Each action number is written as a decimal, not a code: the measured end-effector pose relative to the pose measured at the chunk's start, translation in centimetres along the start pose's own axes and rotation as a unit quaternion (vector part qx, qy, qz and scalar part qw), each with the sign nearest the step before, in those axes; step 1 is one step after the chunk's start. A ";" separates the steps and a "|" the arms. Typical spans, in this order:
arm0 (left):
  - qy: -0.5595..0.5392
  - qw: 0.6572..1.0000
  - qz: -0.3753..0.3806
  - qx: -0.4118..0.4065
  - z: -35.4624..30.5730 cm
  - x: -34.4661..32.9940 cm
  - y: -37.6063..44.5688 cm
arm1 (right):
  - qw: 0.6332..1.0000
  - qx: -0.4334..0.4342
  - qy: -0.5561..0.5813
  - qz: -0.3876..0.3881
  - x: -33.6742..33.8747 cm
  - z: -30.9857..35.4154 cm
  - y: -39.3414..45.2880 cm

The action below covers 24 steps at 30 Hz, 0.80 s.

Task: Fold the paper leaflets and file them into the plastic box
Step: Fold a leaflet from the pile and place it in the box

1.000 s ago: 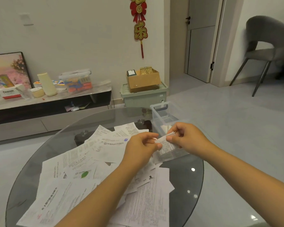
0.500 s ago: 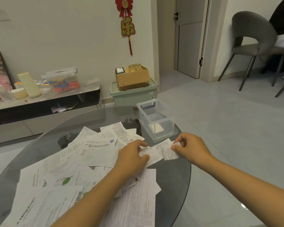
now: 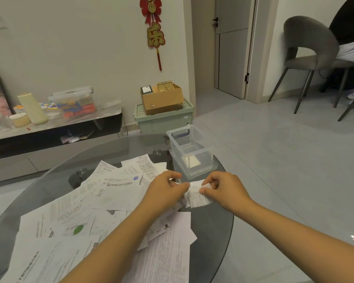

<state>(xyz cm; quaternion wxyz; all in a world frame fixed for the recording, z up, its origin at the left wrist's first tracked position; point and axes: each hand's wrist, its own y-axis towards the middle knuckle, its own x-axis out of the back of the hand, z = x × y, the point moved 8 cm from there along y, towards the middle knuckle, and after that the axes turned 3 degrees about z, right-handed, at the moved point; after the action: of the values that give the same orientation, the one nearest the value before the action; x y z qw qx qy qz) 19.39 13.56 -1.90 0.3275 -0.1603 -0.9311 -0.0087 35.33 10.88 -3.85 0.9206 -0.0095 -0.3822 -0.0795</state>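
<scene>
Crowding the glass table [image 3: 213, 225], loose leaflets [image 3: 102, 201] apparently stop short of the plastic box [image 3: 190, 152].

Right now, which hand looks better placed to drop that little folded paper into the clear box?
Probably the right hand: it pinches the leaflet on the side nearer the plastic box, with nothing between them.

both forearms come into view bare, no sleeves showing anywhere along them. left hand [image 3: 166, 193] bare too, no glove, no ring to be seen. right hand [image 3: 223, 188] the same, bare fingers, wrist plain, no watch or band on either wrist.
</scene>
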 end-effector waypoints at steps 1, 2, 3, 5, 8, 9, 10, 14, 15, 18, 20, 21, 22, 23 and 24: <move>-0.016 1.000 0.009 -0.004 0.0 -0.4 -0.1 | 1.000 0.002 0.003 0.000 0.0 0.1 0.0; -0.023 1.000 0.017 -0.008 -0.1 -0.8 -0.1 | 1.000 0.005 0.004 0.000 0.1 0.1 0.1; -0.026 0.999 0.025 -0.010 -0.1 -1.1 -0.1 | 1.000 0.005 0.003 0.002 0.2 0.2 0.2; -0.017 0.999 0.039 -0.014 0.0 -1.6 -0.1 | 1.000 0.000 0.000 0.006 0.5 0.1 0.4; 0.016 0.998 0.064 -0.020 0.3 -2.2 -0.4 | 1.000 -0.011 -0.002 -0.018 2.0 -0.2 0.8; 0.021 0.997 0.073 -0.024 0.3 -2.4 -0.4 | 0.999 -0.011 0.000 -0.035 2.8 -0.2 0.9; 0.029 0.996 0.080 -0.029 0.3 -2.5 -0.5 | 0.998 -0.008 0.008 -0.057 3.6 -0.3 1.0; 0.093 0.991 0.078 -0.052 0.2 -2.7 -0.3 | 0.985 0.008 0.084 -0.148 5.8 -0.3 0.7; 0.099 0.991 0.075 -0.055 0.2 -2.7 -0.2 | 0.983 0.011 0.098 -0.154 5.8 -0.2 0.7; 0.057 0.995 0.072 -0.037 0.6 -2.5 0.1 | 0.989 0.012 0.097 -0.107 4.2 0.1 0.9; 0.027 0.997 0.067 -0.018 1.0 -2.1 0.4 | 0.995 0.016 0.072 -0.062 2.5 0.2 0.9; 0.025 0.998 0.062 -0.013 1.2 -1.9 0.5 | 0.997 0.019 0.052 -0.047 1.8 0.2 0.8; 0.029 0.998 0.057 -0.010 1.3 -1.8 0.5 | 0.999 0.022 0.032 -0.037 1.2 0.2 0.8; 0.039 0.998 0.050 -0.010 1.2 -1.7 0.6 | 0.999 0.023 0.019 -0.029 0.8 0.2 0.8; 0.054 0.997 0.045 -0.015 1.2 -1.7 0.7 | 0.999 0.023 0.009 -0.023 0.5 0.1 0.8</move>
<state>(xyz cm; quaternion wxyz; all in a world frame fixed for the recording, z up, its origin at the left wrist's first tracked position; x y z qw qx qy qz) 20.15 13.84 -3.97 0.3752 -0.2057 -0.9037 -0.0166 35.71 11.58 -3.36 0.9219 0.0217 -0.3757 -0.0923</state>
